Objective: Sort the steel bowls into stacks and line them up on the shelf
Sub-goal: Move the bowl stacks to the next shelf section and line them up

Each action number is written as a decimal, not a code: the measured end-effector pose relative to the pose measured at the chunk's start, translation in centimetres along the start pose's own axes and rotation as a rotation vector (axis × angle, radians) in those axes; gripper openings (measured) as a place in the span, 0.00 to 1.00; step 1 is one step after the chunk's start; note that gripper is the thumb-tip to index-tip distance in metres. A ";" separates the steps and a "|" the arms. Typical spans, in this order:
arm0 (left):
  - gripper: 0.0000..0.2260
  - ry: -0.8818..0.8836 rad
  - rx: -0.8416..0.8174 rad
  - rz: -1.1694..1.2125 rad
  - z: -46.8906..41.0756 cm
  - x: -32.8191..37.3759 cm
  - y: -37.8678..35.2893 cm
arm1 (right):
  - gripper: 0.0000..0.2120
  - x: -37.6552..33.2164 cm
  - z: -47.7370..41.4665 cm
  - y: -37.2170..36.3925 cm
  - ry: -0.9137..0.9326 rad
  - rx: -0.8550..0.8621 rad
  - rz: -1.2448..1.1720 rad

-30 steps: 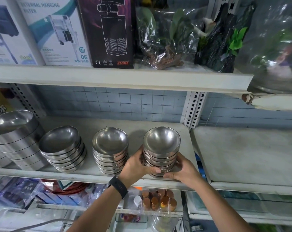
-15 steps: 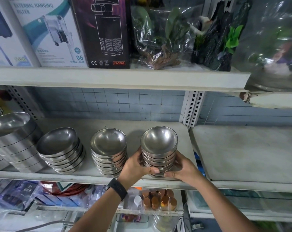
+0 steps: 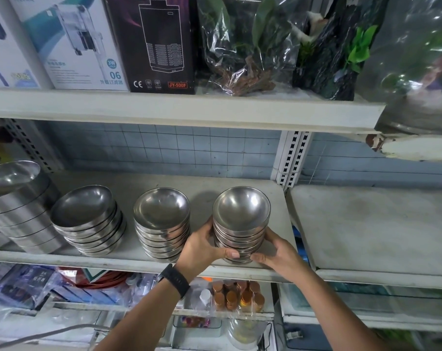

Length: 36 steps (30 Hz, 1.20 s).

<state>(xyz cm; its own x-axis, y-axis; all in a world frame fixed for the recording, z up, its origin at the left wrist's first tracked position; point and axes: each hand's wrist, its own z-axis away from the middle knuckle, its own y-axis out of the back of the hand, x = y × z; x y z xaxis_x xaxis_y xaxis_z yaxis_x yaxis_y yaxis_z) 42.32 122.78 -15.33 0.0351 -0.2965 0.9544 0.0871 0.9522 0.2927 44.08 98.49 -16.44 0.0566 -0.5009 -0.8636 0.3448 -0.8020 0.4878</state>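
Both hands clasp the rightmost stack of small steel bowls (image 3: 241, 224) at the front edge of the shelf (image 3: 128, 259).

The left hand (image 3: 202, 247) and right hand (image 3: 278, 252) curl round its lower bowls from either side, thumbs nearly meeting in front. The fingers behind are hidden, and I cannot tell whether the base rests on the shelf. Just left of the grip stands a second stack (image 3: 161, 219), then a leaning third stack (image 3: 88, 219). Farthest left, a stack of larger bowls (image 3: 17, 203) is cut off by the frame.

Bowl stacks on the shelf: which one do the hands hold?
The rightmost stack: it alone is gripped, with the left hand and right hand on its sides.
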 end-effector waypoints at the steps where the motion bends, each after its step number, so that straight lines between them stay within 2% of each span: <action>1: 0.45 -0.005 0.002 -0.007 0.1 0.1 0.0 | 0.47 0.1 0.0 0.0 0.001 -0.004 0.007; 3: 0.46 -0.025 0.006 -0.029 0.1 0.4 -0.1 | 0.46 0.3 0.1 -0.1 -0.010 -0.015 0.013; 6: 0.52 -0.066 0.004 -0.114 0.1 1.1 -0.3 | 0.39 0.8 0.5 -0.1 -0.029 -0.029 -0.047; 10: 0.53 -0.067 0.002 -0.141 0.0 1.2 -0.1 | 0.41 0.8 0.4 -0.3 -0.011 -0.017 -0.090; 29: 0.44 -0.035 0.000 -0.030 -0.1 -0.1 0.1 | 0.42 0.7 0.2 -0.4 -0.023 -0.036 -0.061; 36: 0.44 -0.040 -0.028 -0.010 0.0 0.2 0.3 | 0.42 0.3 0.2 -0.2 -0.017 -0.044 -0.058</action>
<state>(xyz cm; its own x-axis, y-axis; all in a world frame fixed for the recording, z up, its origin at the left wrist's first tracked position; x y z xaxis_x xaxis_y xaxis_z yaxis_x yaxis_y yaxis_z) 42.36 123.05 -15.07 -0.0053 -0.3024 0.9532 0.1152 0.9466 0.3010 43.84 98.46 -16.77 0.0196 -0.4593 -0.8881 0.3880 -0.8151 0.4302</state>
